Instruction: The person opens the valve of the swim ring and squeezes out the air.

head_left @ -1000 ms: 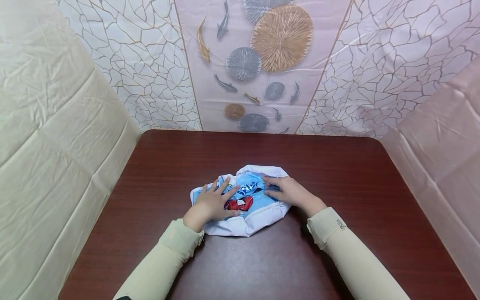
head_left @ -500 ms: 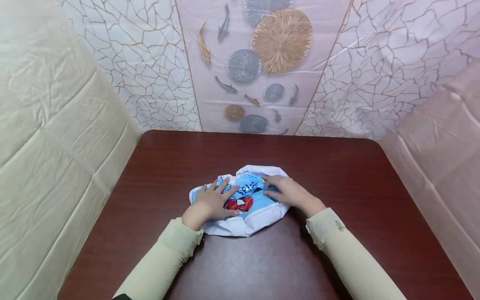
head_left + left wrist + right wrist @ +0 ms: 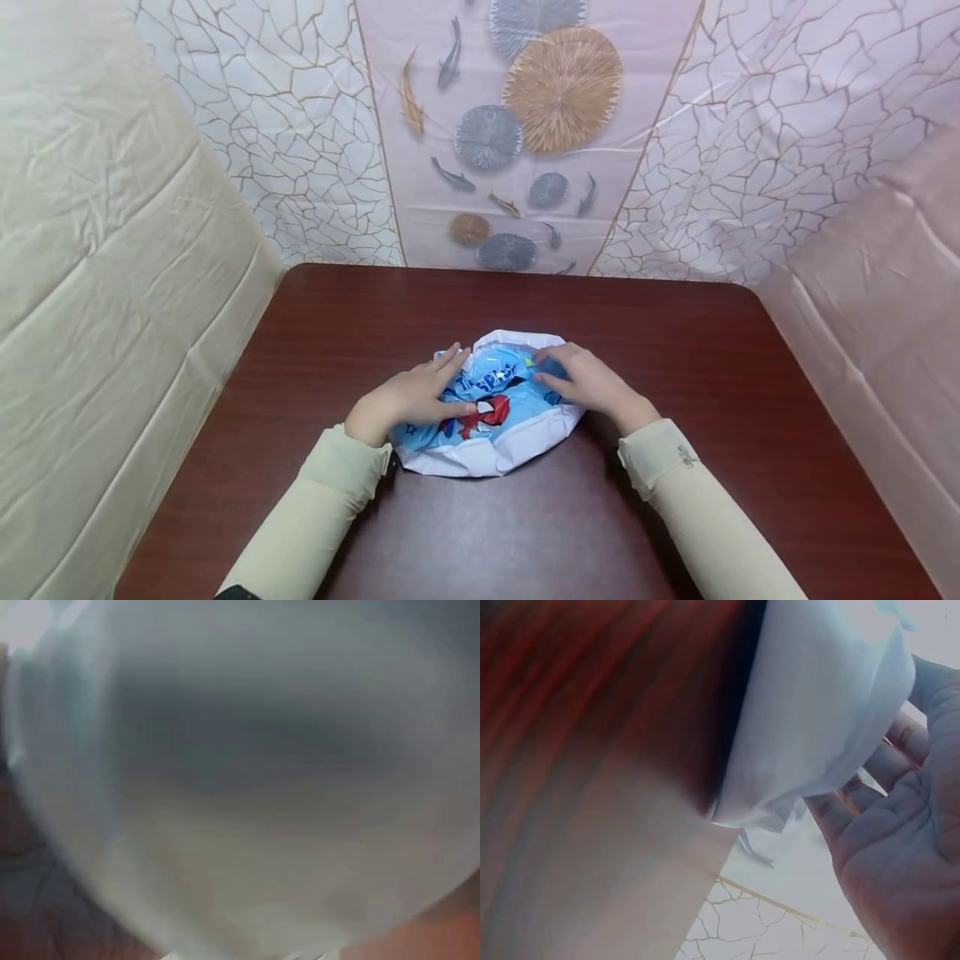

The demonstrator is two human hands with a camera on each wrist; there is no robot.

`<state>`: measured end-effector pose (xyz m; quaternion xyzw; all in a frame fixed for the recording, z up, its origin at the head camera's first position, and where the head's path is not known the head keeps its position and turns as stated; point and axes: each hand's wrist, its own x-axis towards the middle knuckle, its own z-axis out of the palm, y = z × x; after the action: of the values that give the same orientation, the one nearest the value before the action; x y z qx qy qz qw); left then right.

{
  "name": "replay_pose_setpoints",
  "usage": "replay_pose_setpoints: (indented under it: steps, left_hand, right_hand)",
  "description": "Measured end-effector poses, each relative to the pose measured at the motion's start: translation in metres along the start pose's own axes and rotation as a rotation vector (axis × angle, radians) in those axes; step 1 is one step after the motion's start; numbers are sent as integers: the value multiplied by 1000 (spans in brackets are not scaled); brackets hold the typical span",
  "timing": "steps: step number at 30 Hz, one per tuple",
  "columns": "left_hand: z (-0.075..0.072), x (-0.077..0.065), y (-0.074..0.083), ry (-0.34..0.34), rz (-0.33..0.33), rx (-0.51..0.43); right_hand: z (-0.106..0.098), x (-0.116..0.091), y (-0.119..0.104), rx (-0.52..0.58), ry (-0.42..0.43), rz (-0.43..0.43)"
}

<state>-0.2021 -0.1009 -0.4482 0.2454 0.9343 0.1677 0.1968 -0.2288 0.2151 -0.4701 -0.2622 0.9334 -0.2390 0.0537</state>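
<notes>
A glossy, crumpled plastic inflatable (image 3: 517, 404), blue with a white border and a red cartoon figure, lies on the dark red table. My left hand (image 3: 412, 396) lies over its left part, fingers straight and thumb reaching toward the red figure. At the right end, my right hand (image 3: 592, 385) touches the blue surface with slightly bent fingers. In the left wrist view, a blurred pale bulge of the plastic (image 3: 247, 847) fills nearly everything and hides the left fingers. The right wrist view shows the white border (image 3: 817, 712) beside my right palm, its fingertips hidden behind it.
The table (image 3: 637, 325) runs back to a white wall covering (image 3: 300, 125) printed with gold cracks, fish and round shapes. Beige padded panels (image 3: 112, 292) stand along both sides.
My left hand has shifted left, its fingers now closer together, and more of the lettering and red figure shows. The left white edge has drawn in under it. The right hand has barely moved.
</notes>
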Motion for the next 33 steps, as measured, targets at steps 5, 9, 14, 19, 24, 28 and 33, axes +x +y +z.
replay_pose_setpoints:
  steps: [5,9,14,19,24,28,33]
  left_hand:
    - [-15,-13,-1,-13,-13,-60]
    - [-30,-22,-4,-2,-42,-55]
    - [-40,-22,-17,122,-37,81]
    - [-37,-6,-36,245,-80,141]
    - [-25,19,-51,267,-75,-35]
    - [-15,33,-57,292,-82,-174]
    - [-10,37,-56,338,-100,-169]
  right_hand:
    - [-6,-3,5,-11,73,-40]
    - [-13,-5,12,-35,150,-94]
    - [-19,-10,26,-84,209,-84]
    - [-21,-16,40,-93,213,-3]
    - [-16,-15,50,-105,177,84]
    - [-9,-10,51,-100,150,101]
    - [-7,-5,48,-94,168,132]
